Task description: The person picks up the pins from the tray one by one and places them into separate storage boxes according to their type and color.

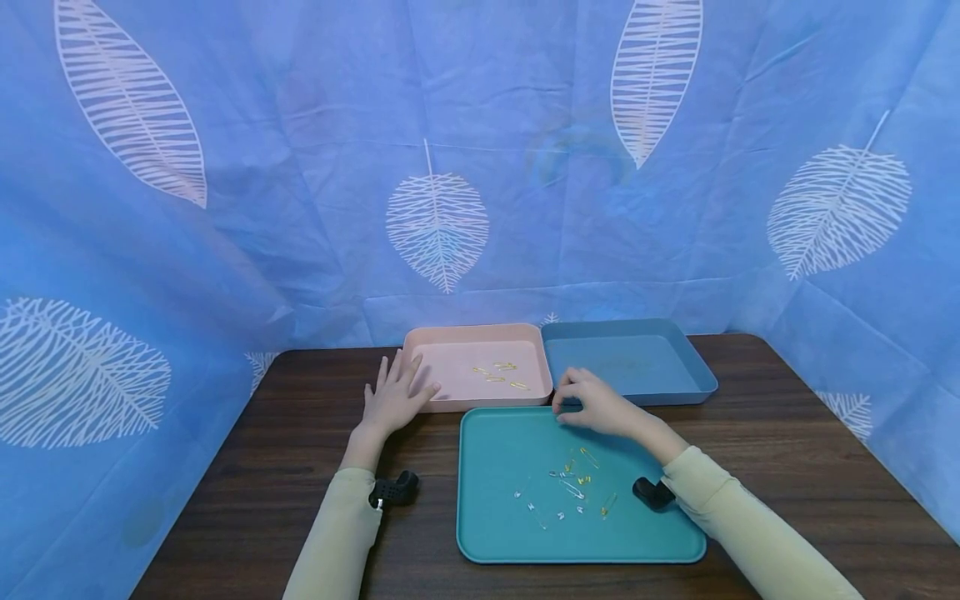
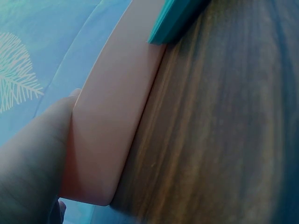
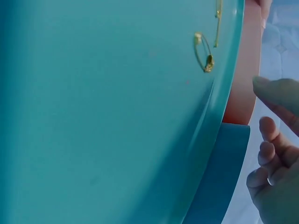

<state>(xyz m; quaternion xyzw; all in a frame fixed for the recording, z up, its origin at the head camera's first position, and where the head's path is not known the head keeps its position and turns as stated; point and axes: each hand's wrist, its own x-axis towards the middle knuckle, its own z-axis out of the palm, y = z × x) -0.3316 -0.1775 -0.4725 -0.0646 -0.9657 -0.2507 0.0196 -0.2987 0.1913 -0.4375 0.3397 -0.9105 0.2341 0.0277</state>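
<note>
My left hand (image 1: pixel 393 402), fingers spread, lies over the left end of the pink tray (image 1: pixel 442 337); its thumb (image 2: pixel 35 140) is at the wall in the left wrist view. Several gold safety pins (image 1: pixel 495 379) lie in that tray. My right hand (image 1: pixel 597 407) is above the far edge of the teal tray (image 1: pixel 495 533), with fingers bent and nothing visible between the separated thumb and fingertips. Gold safety pins, one of them rounded (image 3: pixel 204 52), and silver safety pins (image 1: pixel 572 489) are scattered on the teal tray.
A blue-grey tray (image 1: pixel 693 367) stands right of the pink one, at the back of the dark wooden table (image 1: pixel 795 450). The teal tray sits in front of both. A blue leaf-print cloth (image 1: pixel 337 208) hangs behind the table.
</note>
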